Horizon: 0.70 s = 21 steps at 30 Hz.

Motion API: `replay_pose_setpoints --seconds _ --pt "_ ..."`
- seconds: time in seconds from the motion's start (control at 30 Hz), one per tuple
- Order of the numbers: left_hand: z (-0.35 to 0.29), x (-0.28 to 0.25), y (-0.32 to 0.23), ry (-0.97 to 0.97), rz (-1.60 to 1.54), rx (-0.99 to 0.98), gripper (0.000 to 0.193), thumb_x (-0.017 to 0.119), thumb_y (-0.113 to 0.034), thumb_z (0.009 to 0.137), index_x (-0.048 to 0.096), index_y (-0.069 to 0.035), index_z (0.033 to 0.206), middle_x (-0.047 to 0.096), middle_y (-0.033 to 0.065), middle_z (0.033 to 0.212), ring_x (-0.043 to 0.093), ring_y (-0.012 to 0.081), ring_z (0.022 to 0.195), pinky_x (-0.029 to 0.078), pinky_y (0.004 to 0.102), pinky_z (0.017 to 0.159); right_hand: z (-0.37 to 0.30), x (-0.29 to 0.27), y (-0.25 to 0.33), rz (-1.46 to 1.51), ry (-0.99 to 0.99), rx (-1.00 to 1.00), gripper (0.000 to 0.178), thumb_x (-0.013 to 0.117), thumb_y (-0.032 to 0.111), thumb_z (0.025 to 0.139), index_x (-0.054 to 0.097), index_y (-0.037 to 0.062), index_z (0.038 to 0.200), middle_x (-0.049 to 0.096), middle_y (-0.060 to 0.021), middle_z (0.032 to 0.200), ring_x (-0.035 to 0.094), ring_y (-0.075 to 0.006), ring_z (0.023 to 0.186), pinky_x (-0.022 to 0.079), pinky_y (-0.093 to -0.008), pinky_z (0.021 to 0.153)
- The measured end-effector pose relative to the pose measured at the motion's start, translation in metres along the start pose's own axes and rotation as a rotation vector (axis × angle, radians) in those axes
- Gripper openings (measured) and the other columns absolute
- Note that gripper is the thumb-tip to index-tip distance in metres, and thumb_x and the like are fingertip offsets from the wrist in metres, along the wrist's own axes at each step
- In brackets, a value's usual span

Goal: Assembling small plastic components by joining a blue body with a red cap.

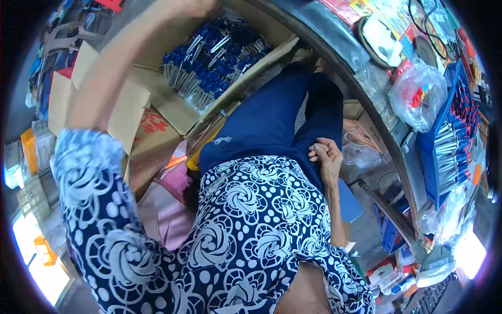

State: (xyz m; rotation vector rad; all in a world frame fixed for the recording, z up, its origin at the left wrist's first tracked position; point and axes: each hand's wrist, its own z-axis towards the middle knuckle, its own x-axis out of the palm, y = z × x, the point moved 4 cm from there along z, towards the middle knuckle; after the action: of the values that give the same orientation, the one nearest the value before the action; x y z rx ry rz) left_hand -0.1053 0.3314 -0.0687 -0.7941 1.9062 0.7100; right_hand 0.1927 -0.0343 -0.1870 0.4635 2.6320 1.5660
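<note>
My left arm stretches up across the open cardboard box [175, 112]. My left hand [194, 6] is cut off by the top edge, so its fingers and anything in them are hidden. Inside the box lies a dense heap of slim blue-and-silver pieces [214, 57], some in rows and others loose on top; their exact kind is unclear. My right hand [328, 155] rests on my thigh in dark blue trousers [261, 125], fingers curled in, with nothing visible in them.
At right curves a worktable edge [384, 125]. On it are a clear plastic bag [418, 94], a white-and-dark rounded object [380, 39] and a blue tray [429, 167] packed with slim silver, blue and red pieces. Pink material [167, 209] lies beside me at left.
</note>
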Motion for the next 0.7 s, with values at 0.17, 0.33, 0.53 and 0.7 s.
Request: replay_pose_setpoints --seconds 0.17,0.33,0.53,0.7 --pt "0.045 0.053 -0.04 0.178 -0.078 -0.2 0.026 0.048 -0.012 0.075 0.057 -0.005 0.099 0.056 0.0181 0.103 0.053 0.03 0.099 0.043 0.0386 0.082 0.002 -0.004 -0.001 0.081 0.0 0.06 0.025 0.055 0.007 0.08 0.048 -0.0068 0.1 0.058 -0.0128 0.078 0.056 -0.0126 0.062 0.047 -0.0197 0.054" --pt "0.052 0.15 -0.02 -0.003 -0.464 -0.411 0.028 0.049 -0.015 0.074 0.056 -0.007 0.101 0.056 0.019 0.101 0.054 0.0359 0.094 0.043 0.0428 0.081 0.004 0.003 0.004 0.109 0.005 0.111 0.026 0.055 0.008 0.08 0.048 -0.0077 0.1 0.058 -0.0132 0.077 0.056 -0.0127 0.061 0.047 -0.0198 0.052" --pt "0.06 0.236 -0.022 -0.108 -0.745 -0.606 0.019 0.047 -0.012 0.073 0.059 -0.005 0.087 0.056 0.0212 0.097 0.054 0.0371 0.092 0.044 0.0427 0.079 0.008 0.002 0.017 0.01 -0.113 0.239 0.023 0.055 0.008 0.079 0.05 -0.0071 0.096 0.059 -0.014 0.074 0.056 -0.0132 0.056 0.047 -0.0206 0.049" --pt "0.074 0.25 -0.017 -0.324 -0.725 -0.607 0.019 0.049 -0.01 0.07 0.06 -0.004 0.085 0.056 0.0231 0.09 0.055 0.0384 0.086 0.045 0.043 0.075 0.006 0.006 0.022 0.018 -0.122 0.331 0.025 0.056 0.008 0.08 0.049 -0.007 0.098 0.059 -0.0149 0.075 0.056 -0.0152 0.056 0.048 -0.0229 0.047"
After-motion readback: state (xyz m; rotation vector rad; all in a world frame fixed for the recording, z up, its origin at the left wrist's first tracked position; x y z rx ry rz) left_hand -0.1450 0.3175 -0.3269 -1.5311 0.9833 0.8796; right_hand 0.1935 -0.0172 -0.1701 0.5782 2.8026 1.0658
